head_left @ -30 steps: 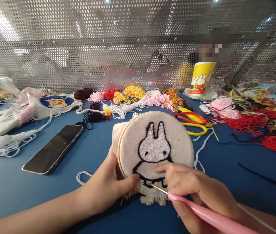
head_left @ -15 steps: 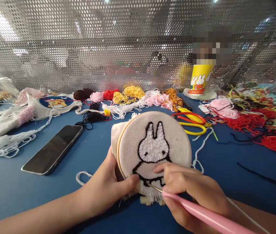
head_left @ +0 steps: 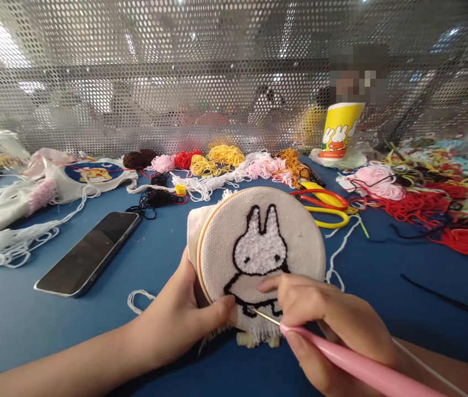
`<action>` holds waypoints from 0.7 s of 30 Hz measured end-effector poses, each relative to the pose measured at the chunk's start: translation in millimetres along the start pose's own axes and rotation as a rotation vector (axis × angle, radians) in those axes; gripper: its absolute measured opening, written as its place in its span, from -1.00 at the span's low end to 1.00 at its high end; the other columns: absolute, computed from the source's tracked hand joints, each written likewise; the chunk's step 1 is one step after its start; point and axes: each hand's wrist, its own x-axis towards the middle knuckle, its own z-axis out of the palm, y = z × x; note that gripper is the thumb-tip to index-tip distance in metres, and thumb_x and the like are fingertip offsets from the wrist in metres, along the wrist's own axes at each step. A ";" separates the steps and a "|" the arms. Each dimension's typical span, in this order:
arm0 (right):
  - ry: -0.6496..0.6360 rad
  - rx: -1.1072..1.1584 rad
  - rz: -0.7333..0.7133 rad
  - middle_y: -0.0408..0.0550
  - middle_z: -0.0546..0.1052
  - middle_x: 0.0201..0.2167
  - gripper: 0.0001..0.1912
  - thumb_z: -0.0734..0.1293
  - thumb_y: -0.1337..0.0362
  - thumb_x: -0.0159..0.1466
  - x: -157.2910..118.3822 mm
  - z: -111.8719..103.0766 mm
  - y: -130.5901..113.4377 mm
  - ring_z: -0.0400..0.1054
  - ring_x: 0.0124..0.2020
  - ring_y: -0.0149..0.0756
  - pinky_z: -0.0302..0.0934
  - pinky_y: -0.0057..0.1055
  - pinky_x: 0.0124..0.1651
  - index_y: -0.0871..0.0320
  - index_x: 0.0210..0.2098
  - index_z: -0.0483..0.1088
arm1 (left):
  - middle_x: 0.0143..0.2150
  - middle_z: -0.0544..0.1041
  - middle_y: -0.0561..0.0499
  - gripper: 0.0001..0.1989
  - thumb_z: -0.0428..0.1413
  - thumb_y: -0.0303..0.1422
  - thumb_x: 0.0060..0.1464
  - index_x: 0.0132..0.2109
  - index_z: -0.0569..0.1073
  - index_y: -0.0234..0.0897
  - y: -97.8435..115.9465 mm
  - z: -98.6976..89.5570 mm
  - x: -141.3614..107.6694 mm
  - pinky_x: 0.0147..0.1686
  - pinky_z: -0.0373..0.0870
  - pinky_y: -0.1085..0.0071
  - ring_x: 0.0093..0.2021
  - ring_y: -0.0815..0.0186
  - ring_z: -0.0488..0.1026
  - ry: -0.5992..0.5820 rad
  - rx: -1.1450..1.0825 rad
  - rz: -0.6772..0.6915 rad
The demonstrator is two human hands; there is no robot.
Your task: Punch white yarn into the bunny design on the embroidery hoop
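My left hand (head_left: 184,311) is closed on the lower left edge of a round embroidery hoop (head_left: 205,259), thumb in front and fingers hidden behind. The hoop is tilted toward me and carries cream cloth (head_left: 304,242) with a black-outlined rabbit (head_left: 261,251), its head filled with white loops. My right hand (head_left: 333,325) grips a pink-handled punch needle (head_left: 354,358) like a pen, white yarn trailing from it. The needle's metal tip is at the rabbit's left foot outline; whether it pierces the cloth I cannot tell. My right index finger rests on the rabbit's body.
A phone (head_left: 89,253) lies on the blue table left of the hoop. Red and yellow scissors (head_left: 329,218) lie just behind it on the right. Yarn bundles (head_left: 217,160) line the back, with a yarn heap (head_left: 420,204) at right. A yellow cup (head_left: 341,132) stands before the perforated screen (head_left: 217,71).
The punch needle's tip has come up slightly and to the right, showing more bare metal. My right hand has shifted a little rightward; my left hand keeps its hold on the hoop.
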 end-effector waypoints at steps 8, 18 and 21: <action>-0.024 -0.059 -0.029 -0.22 0.23 -0.66 -0.80 0.15 0.56 -0.02 6.3 0.5 -3.7 0.14 -0.58 -0.50 0.26 -0.34 -0.26 0.17 -0.45 0.17 | 0.08 0.21 -0.10 -0.28 0.05 -0.39 -0.05 0.17 -0.19 -0.21 1.6 1.8 -0.3 -0.01 0.19 0.32 0.05 0.19 0.18 -0.024 -0.047 0.005; -0.083 -0.123 -0.029 -0.19 0.29 -0.60 -0.88 0.19 0.49 0.06 3.0 -1.8 -0.9 0.21 -0.53 -0.47 0.26 -0.44 -0.26 0.17 -0.45 0.17 | -0.03 0.28 -0.12 -0.28 0.07 -0.35 -0.07 0.17 -0.15 -0.28 3.3 0.5 -3.8 0.06 0.06 0.25 0.04 0.14 0.17 0.005 0.141 0.059; -0.090 -0.107 -0.042 -0.20 0.27 -0.61 -0.88 0.18 0.50 0.08 2.2 -2.0 -0.9 0.19 -0.53 -0.48 0.25 -0.44 -0.30 0.17 -0.45 0.17 | -0.02 0.28 -0.12 -0.30 0.07 -0.35 -0.08 0.16 -0.11 -0.29 3.8 1.4 -4.6 0.06 0.05 0.24 0.04 0.14 0.17 0.021 0.139 0.055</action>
